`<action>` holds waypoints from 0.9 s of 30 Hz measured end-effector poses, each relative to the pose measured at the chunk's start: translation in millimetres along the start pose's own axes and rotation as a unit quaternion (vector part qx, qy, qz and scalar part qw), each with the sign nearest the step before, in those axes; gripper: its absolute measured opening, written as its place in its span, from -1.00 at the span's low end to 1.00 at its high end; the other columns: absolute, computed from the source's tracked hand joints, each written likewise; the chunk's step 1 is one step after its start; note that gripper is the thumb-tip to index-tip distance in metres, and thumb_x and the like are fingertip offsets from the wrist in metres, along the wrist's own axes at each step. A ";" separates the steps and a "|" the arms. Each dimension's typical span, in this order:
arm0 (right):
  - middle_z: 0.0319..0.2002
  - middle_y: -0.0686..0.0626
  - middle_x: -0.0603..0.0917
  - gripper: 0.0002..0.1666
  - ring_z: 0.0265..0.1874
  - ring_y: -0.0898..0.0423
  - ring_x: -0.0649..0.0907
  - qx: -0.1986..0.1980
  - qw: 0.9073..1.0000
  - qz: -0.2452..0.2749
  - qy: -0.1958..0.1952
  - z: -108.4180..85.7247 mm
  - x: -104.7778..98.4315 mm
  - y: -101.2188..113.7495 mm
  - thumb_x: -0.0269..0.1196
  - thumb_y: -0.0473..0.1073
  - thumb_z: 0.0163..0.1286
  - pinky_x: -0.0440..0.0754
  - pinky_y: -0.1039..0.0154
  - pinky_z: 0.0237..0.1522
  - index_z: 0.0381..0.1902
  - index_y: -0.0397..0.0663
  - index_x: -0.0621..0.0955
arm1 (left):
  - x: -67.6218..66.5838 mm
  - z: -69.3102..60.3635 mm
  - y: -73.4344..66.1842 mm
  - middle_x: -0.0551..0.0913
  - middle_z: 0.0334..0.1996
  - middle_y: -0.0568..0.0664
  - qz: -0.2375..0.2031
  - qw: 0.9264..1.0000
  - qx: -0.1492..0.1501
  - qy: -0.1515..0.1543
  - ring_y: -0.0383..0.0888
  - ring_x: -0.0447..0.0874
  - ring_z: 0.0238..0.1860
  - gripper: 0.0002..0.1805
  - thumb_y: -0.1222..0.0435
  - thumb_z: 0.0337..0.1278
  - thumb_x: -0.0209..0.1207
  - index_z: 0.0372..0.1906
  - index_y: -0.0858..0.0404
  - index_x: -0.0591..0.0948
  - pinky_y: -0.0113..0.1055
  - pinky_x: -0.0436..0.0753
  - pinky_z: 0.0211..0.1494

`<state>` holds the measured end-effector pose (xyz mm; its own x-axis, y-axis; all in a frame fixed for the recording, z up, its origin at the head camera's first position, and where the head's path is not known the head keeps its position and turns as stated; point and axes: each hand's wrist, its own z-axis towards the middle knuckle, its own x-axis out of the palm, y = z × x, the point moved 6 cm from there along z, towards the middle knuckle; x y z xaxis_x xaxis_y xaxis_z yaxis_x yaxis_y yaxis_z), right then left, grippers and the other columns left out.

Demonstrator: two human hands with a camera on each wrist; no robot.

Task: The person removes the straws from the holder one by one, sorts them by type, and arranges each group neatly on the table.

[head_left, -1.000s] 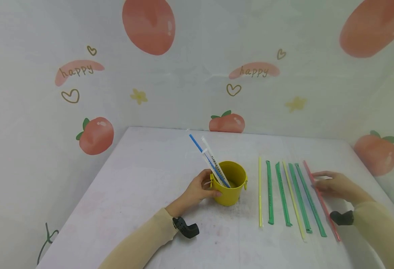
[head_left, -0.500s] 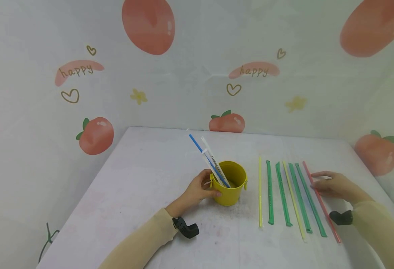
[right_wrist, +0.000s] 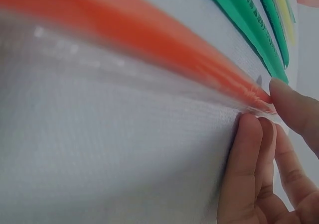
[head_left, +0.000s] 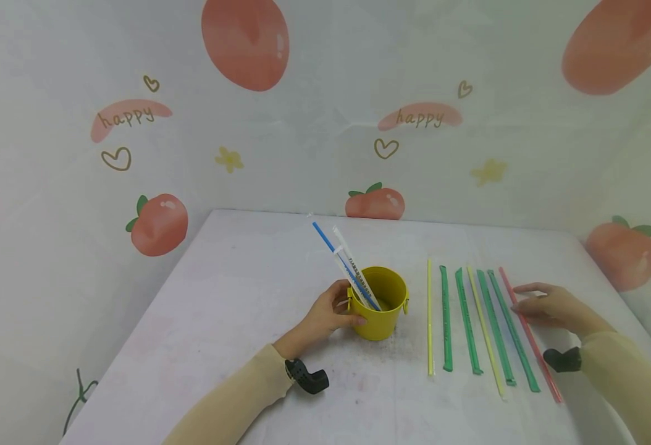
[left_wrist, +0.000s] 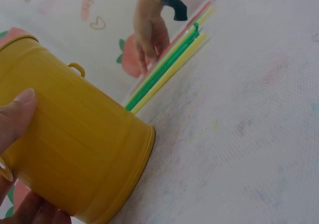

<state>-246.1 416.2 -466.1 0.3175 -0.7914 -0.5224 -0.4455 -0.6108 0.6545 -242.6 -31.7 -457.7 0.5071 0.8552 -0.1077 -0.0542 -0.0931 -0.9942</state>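
Note:
A small yellow metal bucket with side handles stands on the table, and my left hand grips its left side. In the left wrist view the thumb lies across the wall of the bucket. A blue straw and another straw in clear printed wrappers lean out of the bucket to the left. At the far right, my right hand pinches a red straw in a clear wrapper. The right wrist view shows the thumb and fingertips on either side of the red straw.
Left of the red straw, several wrapped straws lie roughly side by side: green straws, a yellow straw among them, and another yellow straw nearest the bucket. A printed cloth backdrop rises behind the table.
The right hand has shifted very slightly left, and the near end of the red straw has moved a little toward me. The left hand and bucket have stayed still.

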 end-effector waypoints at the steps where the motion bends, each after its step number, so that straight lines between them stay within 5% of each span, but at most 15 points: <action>1: 0.09 -0.35 0.54 0.11 -0.21 0.13 0.61 -0.002 1.000 -0.003 0.000 -0.4 -0.2 0.7 0.42 0.09 0.16 0.67 0.34 -0.22 0.41 -0.39 0.14 | 0.0 0.0 -0.1 0.38 0.33 0.15 0.000 1.000 0.000 -0.001 0.06 0.33 0.38 -0.21 0.34 0.02 0.40 0.35 0.27 0.27 -0.12 0.34 0.45; 18: 0.09 -0.30 0.53 0.08 -0.21 0.15 0.60 -0.009 1.000 0.014 0.004 0.4 0.6 -1.0 0.40 0.05 0.19 0.72 0.33 -0.17 0.42 -0.40 0.12 | 0.7 -1.1 -3.2 0.38 0.32 0.15 0.003 1.000 -0.005 -0.003 0.06 0.34 0.38 -0.22 0.35 0.03 0.38 0.35 0.27 0.27 -0.11 0.34 0.45; 27: 0.22 -0.45 0.39 0.11 -0.18 0.14 0.61 -0.011 1.000 0.005 0.007 -0.4 1.9 -0.8 0.39 0.11 0.19 0.72 0.32 -0.14 0.43 -0.38 0.12 | 0.6 -0.9 -2.0 0.38 0.32 0.15 0.002 1.000 -0.004 -0.003 0.06 0.34 0.38 -0.23 0.35 0.04 0.38 0.35 0.27 0.27 -0.11 0.34 0.45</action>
<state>-244.8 415.2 -467.4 0.3244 -0.7974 -0.5089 -0.4304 -0.6035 0.6712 -241.4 -31.4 -455.8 0.5023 0.8574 -0.1118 -0.0492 -0.1008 -0.9937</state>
